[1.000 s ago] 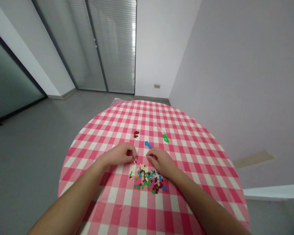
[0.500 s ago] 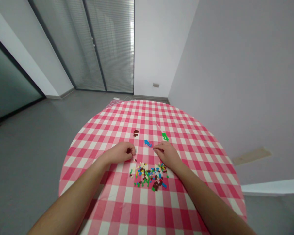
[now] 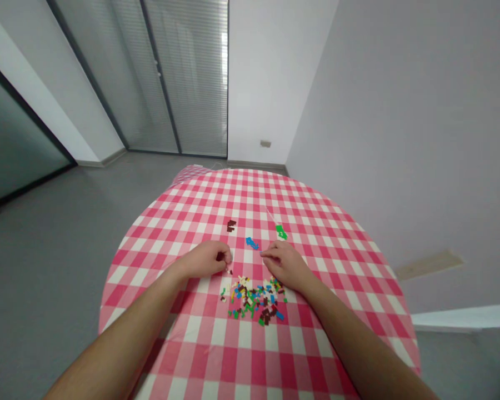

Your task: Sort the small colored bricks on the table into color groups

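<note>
My right hand (image 3: pixel 287 263) rests on the checked cloth, thumb and forefinger pinched on a tiny blue brick (image 3: pixel 261 253). Just left of those fingertips lies a cluster of blue bricks (image 3: pixel 252 243). My left hand (image 3: pixel 210 259) is closed, its fingers curled toward the thumb; whatever it holds, if anything, is too small to name. Right below its fingertips lie a few small white and dark brown pieces (image 3: pixel 230 272). Between my forearms spreads a loose pile of tiny mixed bricks (image 3: pixel 252 300), in green, blue, brown, yellow, red and cream.
A group of dark brown bricks (image 3: pixel 231 225) lies beyond my left hand, and green bricks (image 3: pixel 281 232) lie beyond the right. The round table wears a red and white checked tablecloth (image 3: pixel 250 378). A wall stands to the right, glass partitions behind.
The left fingertips have shifted very slightly beside the small white and brown pieces. My right hand stays nearly still with its blue brick, and the piles look the same.
</note>
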Demonstrator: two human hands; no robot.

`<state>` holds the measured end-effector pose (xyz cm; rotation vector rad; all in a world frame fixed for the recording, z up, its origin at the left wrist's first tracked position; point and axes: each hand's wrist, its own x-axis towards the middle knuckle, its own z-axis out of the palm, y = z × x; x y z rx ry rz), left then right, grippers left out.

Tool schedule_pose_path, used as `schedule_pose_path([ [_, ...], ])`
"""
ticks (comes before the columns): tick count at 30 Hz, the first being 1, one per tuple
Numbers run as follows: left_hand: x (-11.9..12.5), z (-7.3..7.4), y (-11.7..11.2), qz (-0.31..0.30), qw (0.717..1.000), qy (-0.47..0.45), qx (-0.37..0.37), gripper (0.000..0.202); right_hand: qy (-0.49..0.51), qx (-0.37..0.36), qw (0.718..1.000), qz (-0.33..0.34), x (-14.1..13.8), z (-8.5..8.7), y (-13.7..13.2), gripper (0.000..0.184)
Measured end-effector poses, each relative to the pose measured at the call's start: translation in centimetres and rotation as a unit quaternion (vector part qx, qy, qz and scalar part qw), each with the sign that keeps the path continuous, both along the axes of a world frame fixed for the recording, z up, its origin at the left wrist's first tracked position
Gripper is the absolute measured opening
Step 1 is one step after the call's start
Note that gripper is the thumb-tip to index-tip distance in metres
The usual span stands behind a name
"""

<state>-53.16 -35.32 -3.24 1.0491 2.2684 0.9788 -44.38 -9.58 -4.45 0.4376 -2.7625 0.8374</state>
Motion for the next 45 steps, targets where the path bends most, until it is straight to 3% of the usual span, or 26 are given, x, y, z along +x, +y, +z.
schedule_pose_path([
  [11, 0.1, 0.5, 0.0, -0.004, 1.000, 0.005, 0.005, 0.017, -0.016, 0.040, 0.999, -0.004, -0.2, -0.1, 0.0, 0.025],
  [20, 0.7, 1.1, 0.0, -0.021, 0.999, -0.037, 0.014, 0.011, -0.032, 0.025, 0.999, -0.004, -0.2, 0.2, 0.0, 0.025],
  [27, 0.8, 0.6, 0.3, -0.031, 0.999, 0.030, -0.021, 0.007, -0.027, 0.033, 0.999, 0.001, -0.2, 0.2, 0.0, 0.025],
  [35, 1.1, 0.3, 0.9, -0.039, 0.996, 0.075, -0.004, 0.013, -0.024, 0.042, 0.999, 0.002, -0.2, 0.1, 0.0, 0.026],
  [45, 1.0, 0.7, 0.6, -0.039, 0.999, 0.004, -0.022, 0.013, -0.026, 0.038, 0.999, 0.007, -0.1, 0.3, 0.0, 0.027],
])
